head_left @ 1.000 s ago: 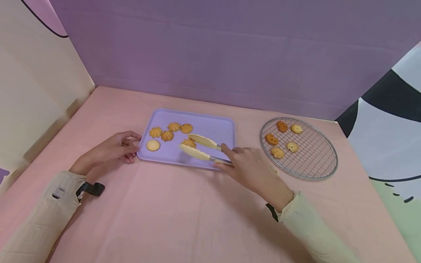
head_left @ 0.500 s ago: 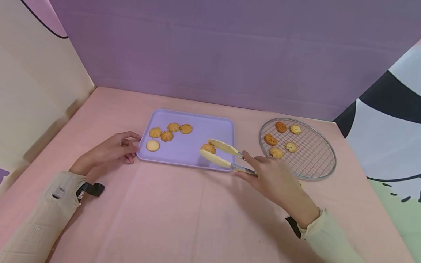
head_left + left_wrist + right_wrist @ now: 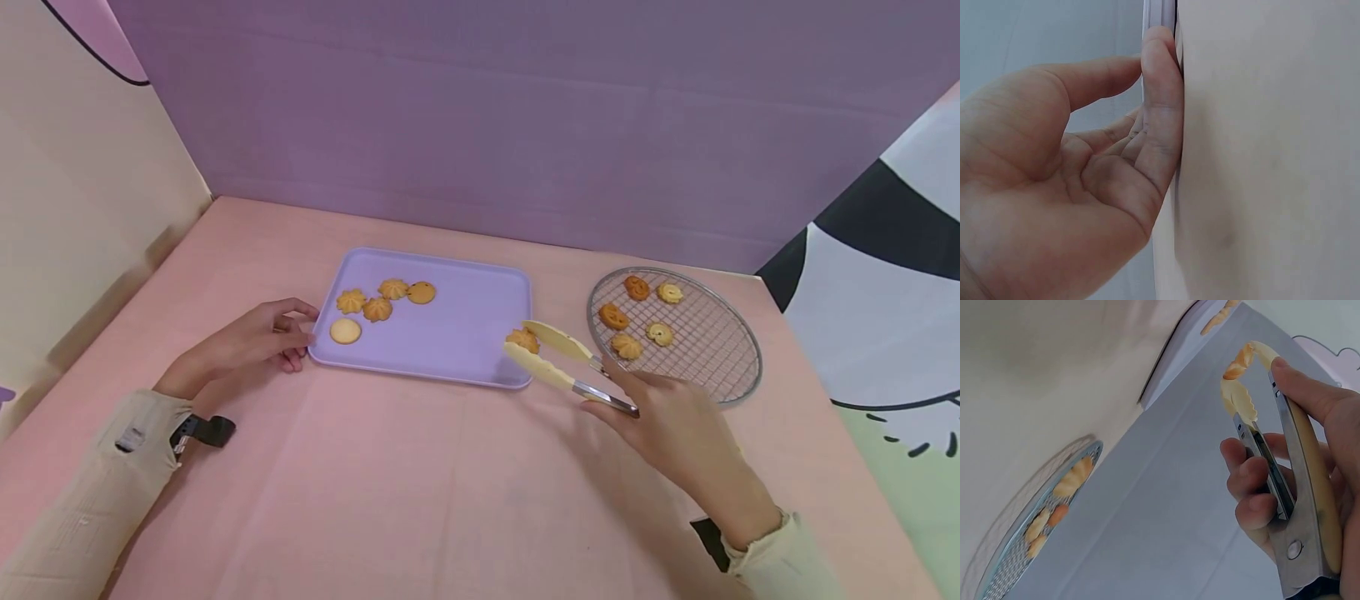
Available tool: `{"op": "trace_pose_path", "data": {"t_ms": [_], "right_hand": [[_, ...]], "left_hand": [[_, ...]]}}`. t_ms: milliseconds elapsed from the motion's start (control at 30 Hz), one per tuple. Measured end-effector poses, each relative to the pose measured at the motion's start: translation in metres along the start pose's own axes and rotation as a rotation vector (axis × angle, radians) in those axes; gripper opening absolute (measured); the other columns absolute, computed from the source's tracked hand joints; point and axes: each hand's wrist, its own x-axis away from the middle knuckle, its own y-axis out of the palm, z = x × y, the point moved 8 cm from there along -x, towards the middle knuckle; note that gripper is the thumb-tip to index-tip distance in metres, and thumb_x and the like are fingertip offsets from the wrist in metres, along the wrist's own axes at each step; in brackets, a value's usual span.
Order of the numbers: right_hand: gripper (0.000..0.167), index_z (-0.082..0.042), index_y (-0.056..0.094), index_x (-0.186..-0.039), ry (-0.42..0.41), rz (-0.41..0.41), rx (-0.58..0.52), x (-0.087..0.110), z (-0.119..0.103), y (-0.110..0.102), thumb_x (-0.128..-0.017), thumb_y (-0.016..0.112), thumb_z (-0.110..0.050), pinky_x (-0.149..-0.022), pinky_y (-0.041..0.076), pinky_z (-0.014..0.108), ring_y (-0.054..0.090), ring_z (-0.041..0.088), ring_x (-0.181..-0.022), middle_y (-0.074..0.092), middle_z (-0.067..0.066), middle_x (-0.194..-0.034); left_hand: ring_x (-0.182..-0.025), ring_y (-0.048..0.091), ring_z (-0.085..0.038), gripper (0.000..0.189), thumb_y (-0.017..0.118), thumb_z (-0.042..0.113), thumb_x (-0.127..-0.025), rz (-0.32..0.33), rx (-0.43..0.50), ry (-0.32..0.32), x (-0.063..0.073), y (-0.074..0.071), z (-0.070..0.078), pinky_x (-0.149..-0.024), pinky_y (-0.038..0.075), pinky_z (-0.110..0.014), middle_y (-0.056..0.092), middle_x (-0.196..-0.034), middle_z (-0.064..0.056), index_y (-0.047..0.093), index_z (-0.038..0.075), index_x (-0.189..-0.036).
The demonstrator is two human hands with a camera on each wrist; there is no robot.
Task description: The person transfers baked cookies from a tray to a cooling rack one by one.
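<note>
My right hand (image 3: 678, 429) grips a pair of tongs (image 3: 1300, 494) with cream tips and steel arms. Between the tips sits a star-shaped cookie (image 3: 1239, 362), raised over the right end of the lilac tray (image 3: 480, 304). Thumb and fingers of my left hand (image 3: 251, 340) pinch the tray's near left corner, as the left wrist view also shows. Toward the left of that tray lie several cookies: ridged star-shaped ones (image 3: 377, 309), a plain pale round one (image 3: 345, 331) and a browner round one (image 3: 421, 292).
Right of the tray, a round wire rack (image 3: 720, 350) holds several cookies, among them dark pretzel-shaped ones (image 3: 614, 316), a ridged one (image 3: 626, 346) and pale ring-like ones (image 3: 659, 334). A pink cloth (image 3: 375, 483) covers the table, and a purple wall (image 3: 480, 125) rises behind.
The tongs have gone from the middle of the tray to its right edge, lifting the star-shaped cookie along with them toward the rack. My left hand stays at the tray corner.
</note>
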Motion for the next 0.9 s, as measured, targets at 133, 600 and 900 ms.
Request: {"op": "trace_pose_path", "data": {"t_ms": [133, 600, 900], "right_hand": [[0.075, -0.009, 0.072, -0.121, 0.049, -0.011, 0.001, 0.007, 0.009, -0.004, -0.093, 0.041, -0.071, -0.042, 0.028, 0.020, 0.036, 0.008, -0.048, 0.065, 0.002, -0.064], [0.058, -0.006, 0.073, -0.116, 0.264, -0.027, 0.062, 0.032, 0.046, -0.024, -0.074, 0.084, -0.044, -0.038, 0.038, 0.039, 0.048, 0.018, -0.048, 0.067, 0.013, -0.068], [0.058, -0.004, 0.073, -0.114, 0.356, -0.007, 0.112, 0.053, 0.069, -0.028, -0.075, 0.083, -0.045, -0.036, 0.031, 0.037, 0.042, 0.020, -0.043, 0.052, 0.006, -0.049]], "left_hand": [[-0.073, 0.065, -0.022, 0.050, 0.059, 0.011, -0.100, 0.005, 0.007, -0.003, 0.000, 0.001, 0.000, -0.068, 0.060, -0.030, 0.063, -0.088, -0.015, 0.037, -0.007, -0.141], [-0.072, 0.065, -0.021, 0.050, 0.060, 0.010, -0.099, 0.004, 0.026, 0.007, -0.001, 0.001, 0.000, -0.067, 0.060, -0.030, 0.063, -0.086, -0.016, 0.037, -0.007, -0.140], [-0.071, 0.065, -0.021, 0.048, 0.059, 0.008, -0.099, 0.003, 0.018, 0.011, 0.000, 0.000, 0.000, -0.066, 0.060, -0.031, 0.063, -0.085, -0.016, 0.038, -0.008, -0.139]]}}
